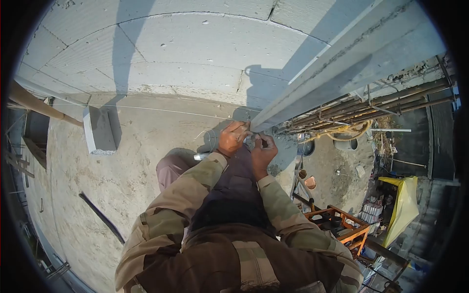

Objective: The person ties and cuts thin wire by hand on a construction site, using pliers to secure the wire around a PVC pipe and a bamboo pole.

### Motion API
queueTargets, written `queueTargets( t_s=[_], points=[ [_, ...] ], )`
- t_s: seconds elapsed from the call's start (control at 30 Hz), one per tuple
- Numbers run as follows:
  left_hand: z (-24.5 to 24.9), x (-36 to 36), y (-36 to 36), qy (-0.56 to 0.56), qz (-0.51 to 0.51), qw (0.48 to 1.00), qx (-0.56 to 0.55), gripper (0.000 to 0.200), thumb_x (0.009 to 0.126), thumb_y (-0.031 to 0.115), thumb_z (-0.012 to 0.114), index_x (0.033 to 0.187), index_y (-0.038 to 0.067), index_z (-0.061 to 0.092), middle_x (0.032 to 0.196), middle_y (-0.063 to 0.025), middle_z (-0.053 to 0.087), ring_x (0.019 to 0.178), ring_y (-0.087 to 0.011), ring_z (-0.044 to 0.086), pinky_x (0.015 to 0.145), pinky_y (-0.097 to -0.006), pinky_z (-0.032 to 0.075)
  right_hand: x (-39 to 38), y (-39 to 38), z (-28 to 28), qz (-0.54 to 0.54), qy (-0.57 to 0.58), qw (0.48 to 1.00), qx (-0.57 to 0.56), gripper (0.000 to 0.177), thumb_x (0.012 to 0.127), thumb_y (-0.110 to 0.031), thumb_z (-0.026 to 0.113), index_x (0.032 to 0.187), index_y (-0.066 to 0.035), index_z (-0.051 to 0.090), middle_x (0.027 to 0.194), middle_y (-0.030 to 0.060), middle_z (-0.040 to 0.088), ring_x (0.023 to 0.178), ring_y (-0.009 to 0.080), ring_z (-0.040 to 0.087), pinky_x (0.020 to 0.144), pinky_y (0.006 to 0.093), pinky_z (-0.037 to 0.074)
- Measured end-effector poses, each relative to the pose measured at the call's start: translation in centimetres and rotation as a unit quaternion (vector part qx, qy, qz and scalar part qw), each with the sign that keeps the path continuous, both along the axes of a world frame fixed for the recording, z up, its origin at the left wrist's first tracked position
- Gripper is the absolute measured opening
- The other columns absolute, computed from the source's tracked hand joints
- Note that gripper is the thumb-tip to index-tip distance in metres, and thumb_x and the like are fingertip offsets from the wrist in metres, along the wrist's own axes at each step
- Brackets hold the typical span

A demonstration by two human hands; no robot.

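My left hand (231, 139) and my right hand (264, 153) are close together at the foot of a long pale post (303, 88), both with fingers pinched. A thin white string (166, 111) runs taut across the floor from the left and ends at my left hand's fingertips. Whatever lies between my right fingertips is too small to make out. A loose curl of thin line (211, 136) lies beside my left wrist. A small round silvery item (201, 156) rests on the floor by my knee.
A wall of white blocks (195, 44) stands ahead. A pale block (98, 130) sits on the floor at left, near a dark bar (101, 218). Rusty rebar (371, 105) with yellow rope (349, 131) juts out at right, above a lower level with an orange frame (354, 234).
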State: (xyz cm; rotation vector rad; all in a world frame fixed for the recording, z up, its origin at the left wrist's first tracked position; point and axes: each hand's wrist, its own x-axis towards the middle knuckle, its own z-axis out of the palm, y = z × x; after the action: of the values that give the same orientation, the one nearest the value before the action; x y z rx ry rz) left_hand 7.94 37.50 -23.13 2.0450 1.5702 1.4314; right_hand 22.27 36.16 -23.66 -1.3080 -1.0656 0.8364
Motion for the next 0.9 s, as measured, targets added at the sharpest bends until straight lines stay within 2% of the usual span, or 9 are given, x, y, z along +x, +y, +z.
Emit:
queueTargets(
  t_s=[0.03, 0.07, 0.13, 0.27, 0.43, 0.57, 0.63, 0.73, 0.9],
  points=[
    [-0.3, 0.0, 0.0, 0.041, -0.013, 0.999, 0.023, 0.021, 0.079, 0.010, 0.083, 0.099, 0.007, 0.078, 0.105, -0.0117, 0.074, 0.094, -0.0308, 0.072, 0.078, -0.0401, 0.060, 0.2, -0.1, 0.3, 0.009, -0.008, 1.000, 0.000, 0.006, 0.089, 0.004, 0.073, 0.094, 0.007, 0.071, 0.090, 0.0100, 0.070, 0.083, 0.0162, 0.066, 0.075, 0.0311, 0.054],
    [-0.5, 0.2, -0.2, 0.033, -0.005, 0.999, 0.023, 0.021, 0.079, 0.010, 0.083, 0.099, 0.007, 0.078, 0.105, -0.0117, 0.074, 0.094, -0.0308, 0.072, 0.078, -0.0401, 0.060, 0.4, -0.2, 0.7, 0.018, -0.019, 0.999, -0.025, 0.007, 0.090, 0.004, 0.072, 0.096, 0.007, 0.070, 0.092, 0.0098, 0.070, 0.084, 0.0162, 0.066, 0.076, 0.0310, 0.054],
    [1.4, 1.2, -0.7, -0.071, 0.097, 0.992, -0.024, 0.019, 0.078, 0.010, 0.083, 0.096, 0.008, 0.077, 0.104, -0.0094, 0.074, 0.094, -0.0299, 0.073, 0.078, -0.0405, 0.060, 0.6, -0.1, 1.0, 0.032, -0.039, 0.998, -0.049, 0.009, 0.090, 0.003, 0.072, 0.098, 0.008, 0.070, 0.094, 0.0095, 0.070, 0.085, 0.0162, 0.067, 0.078, 0.0310, 0.054],
    [0.1, 2.8, -1.2, -0.144, 0.142, 0.979, -0.031, 0.024, 0.077, 0.009, 0.083, 0.100, 0.008, 0.076, 0.101, -0.0078, 0.074, 0.093, -0.0301, 0.073, 0.078, -0.0405, 0.060, 0.3, -0.2, 0.6, 0.034, -0.058, 0.997, -0.032, 0.006, 0.093, 0.003, 0.070, 0.098, 0.007, 0.071, 0.094, 0.0103, 0.071, 0.087, 0.0153, 0.067, 0.079, 0.0301, 0.054],
    [-0.8, 3.1, -1.0, -0.081, 0.145, 0.985, 0.033, 0.028, 0.074, 0.001, 0.079, 0.102, 0.007, 0.075, 0.095, -0.0088, 0.072, 0.084, -0.0298, 0.071, 0.073, -0.0407, 0.056, 0.7, -0.1, 0.1, 0.047, -0.088, 0.994, -0.043, 0.007, 0.096, 0.002, 0.069, 0.100, 0.008, 0.071, 0.096, 0.0129, 0.073, 0.087, 0.0164, 0.068, 0.081, 0.0304, 0.055],
    [-1.8, 4.4, -0.7, -0.116, 0.161, 0.980, 0.028, 0.023, 0.073, -0.002, 0.076, 0.095, 0.006, 0.073, 0.090, -0.0084, 0.070, 0.082, -0.0304, 0.067, 0.072, -0.0421, 0.052, -0.3, -0.4, 1.4, 0.032, -0.060, 0.996, -0.059, 0.010, 0.096, 0.004, 0.066, 0.103, 0.010, 0.070, 0.099, 0.0142, 0.072, 0.092, 0.0193, 0.067, 0.085, 0.0322, 0.054],
    [-1.9, 4.9, -0.6, -0.171, 0.160, 0.972, 0.005, 0.013, 0.077, -0.003, 0.070, 0.086, 0.005, 0.067, 0.088, -0.0104, 0.065, 0.084, -0.0347, 0.062, 0.075, -0.0459, 0.049, -1.1, -0.7, 1.7, 0.028, -0.033, 0.996, -0.081, 0.011, 0.095, 0.005, 0.065, 0.103, 0.010, 0.069, 0.099, 0.0134, 0.071, 0.092, 0.0199, 0.066, 0.085, 0.0334, 0.054],
    [-1.9, 4.8, -0.7, -0.175, 0.162, 0.971, 0.005, 0.014, 0.078, -0.004, 0.069, 0.089, 0.004, 0.066, 0.089, -0.0111, 0.064, 0.085, -0.0352, 0.062, 0.075, -0.0463, 0.050, -1.1, -1.2, 2.2, 0.021, -0.022, 0.996, -0.079, 0.014, 0.096, 0.005, 0.062, 0.106, 0.012, 0.068, 0.101, 0.0141, 0.070, 0.094, 0.0208, 0.066, 0.086, 0.0339, 0.054],
    [-0.8, 3.2, -1.6, -0.128, 0.107, 0.986, -0.005, 0.014, 0.083, 0.007, 0.076, 0.094, 0.005, 0.067, 0.095, -0.0123, 0.067, 0.093, -0.0371, 0.064, 0.083, -0.0462, 0.052, 2.1, -0.4, 1.4, 0.114, -0.012, 0.990, -0.083, 0.021, 0.098, 0.003, 0.061, 0.117, 0.010, 0.067, 0.107, 0.0131, 0.071, 0.093, 0.0180, 0.067, 0.083, 0.0315, 0.055]
  ],
)
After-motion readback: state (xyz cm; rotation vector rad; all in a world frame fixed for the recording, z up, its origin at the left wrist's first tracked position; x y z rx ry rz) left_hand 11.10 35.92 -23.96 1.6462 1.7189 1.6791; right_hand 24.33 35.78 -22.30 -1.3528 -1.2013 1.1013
